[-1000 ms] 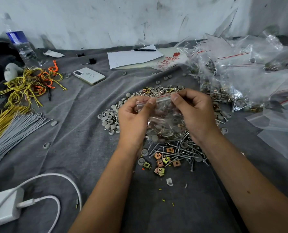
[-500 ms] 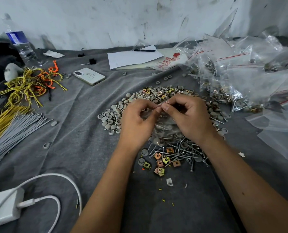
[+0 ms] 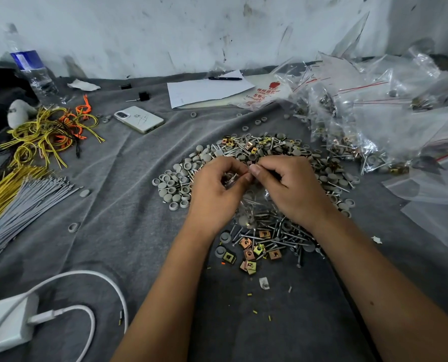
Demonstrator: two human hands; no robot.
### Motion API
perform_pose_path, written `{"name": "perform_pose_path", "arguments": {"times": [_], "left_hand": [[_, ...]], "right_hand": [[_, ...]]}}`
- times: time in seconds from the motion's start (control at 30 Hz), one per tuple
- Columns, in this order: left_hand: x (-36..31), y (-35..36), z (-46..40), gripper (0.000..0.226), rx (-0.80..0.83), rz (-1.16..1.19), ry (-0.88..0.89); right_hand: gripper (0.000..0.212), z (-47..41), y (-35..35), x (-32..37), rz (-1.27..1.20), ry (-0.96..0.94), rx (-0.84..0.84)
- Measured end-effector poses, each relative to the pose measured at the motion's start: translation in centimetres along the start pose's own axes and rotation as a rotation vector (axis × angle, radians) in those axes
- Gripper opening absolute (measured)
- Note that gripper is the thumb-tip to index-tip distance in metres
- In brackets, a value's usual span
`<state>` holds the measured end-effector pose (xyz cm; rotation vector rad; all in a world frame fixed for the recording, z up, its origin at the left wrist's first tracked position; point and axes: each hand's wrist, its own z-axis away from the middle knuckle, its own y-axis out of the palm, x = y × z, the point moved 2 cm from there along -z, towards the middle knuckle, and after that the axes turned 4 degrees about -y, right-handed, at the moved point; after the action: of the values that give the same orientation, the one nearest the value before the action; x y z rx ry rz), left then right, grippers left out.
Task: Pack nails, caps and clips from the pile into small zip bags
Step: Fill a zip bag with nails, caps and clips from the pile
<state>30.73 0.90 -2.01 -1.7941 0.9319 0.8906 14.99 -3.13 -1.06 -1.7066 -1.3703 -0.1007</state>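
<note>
Cable (image 3: 60,288) from the white charger (image 3: 6,327) loops across the grey cloth (image 3: 128,205) at our near left, and we judge a careless left elbow could snag it and jolt the work. Further in, loose grey caps (image 3: 175,184) fringe the left edge of the pile (image 3: 264,231); a nudge from a wrist would roll them off among the grey ties (image 3: 29,199), where the colours match and they would be hard to find. At the centre, our left hand (image 3: 215,189) curls its thumb and fingers in a pinch on the top edge of a small clear zip bag (image 3: 254,205), and our right hand (image 3: 288,186) pinches the same edge just beside it, fingertips almost touching. The bag hangs low over the nails (image 3: 270,231) and the brass clips (image 3: 251,253), seemingly already loaded. We cannot tell whether the seal has closed along its whole width; if a gap stays, the contents could spill back when the bag is let go. Sharp nail points could also pierce the thin film if we squeeze hard. To the right, the heap of bags (image 3: 369,121) sprawls close to the pile, so a sealed bag tossed short might get confused with unpacked parts.
</note>
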Motion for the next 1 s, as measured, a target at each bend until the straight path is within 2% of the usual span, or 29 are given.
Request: {"name": "perform_pose_path", "arguments": {"times": [0.5,0.73,1.0], "left_hand": [[-0.3,-0.7,-0.3,0.007,0.044,0.050,-0.014],[-0.1,-1.0,-0.5,0.004,0.030,0.026,-0.022],[0.4,-1.6,-0.6,0.010,-0.012,0.089,-0.062]], "right_hand": [[0.025,0.0,-0.1,0.5,0.047,-0.062,-0.166],[0.027,0.0,-0.6,0.4,0.043,-0.018,-0.222],[0.026,0.1,-1.1,-0.5,-0.003,0.072,-0.331]]}}
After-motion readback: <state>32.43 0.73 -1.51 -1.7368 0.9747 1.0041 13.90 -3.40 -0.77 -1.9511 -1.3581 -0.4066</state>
